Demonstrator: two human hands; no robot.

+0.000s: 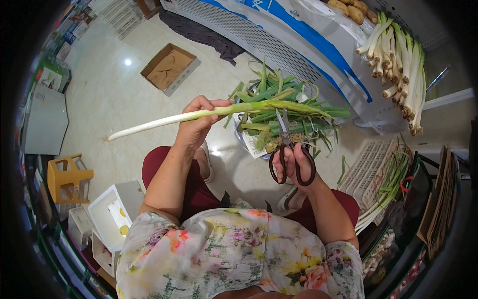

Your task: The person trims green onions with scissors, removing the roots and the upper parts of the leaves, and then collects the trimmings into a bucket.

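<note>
My left hand (pixel 198 123) is closed around the middle of one long scallion (pixel 152 126), held almost level. Its white root end points left and its green leaves reach right. In my right hand (pixel 301 157) is a pair of scissors (pixel 285 135) with dark looped handles. The blades stand apart and point up at the scallion's green leaves; whether they touch them I cannot tell. Beneath lies a heap of green leaf trimmings (pixel 266 88), with roots and scraps on its near side. It mostly hides a blue-rimmed basin (pixel 242 141) on the floor.
A cardboard tray (pixel 169 67) lies ahead on the floor. More scallions (pixel 406 74) and potatoes (pixel 353 12) rest at the upper right. A white plastic crate (pixel 371 167) stands right, a yellow stool (pixel 69 178) and a white foam box (pixel 115 212) left.
</note>
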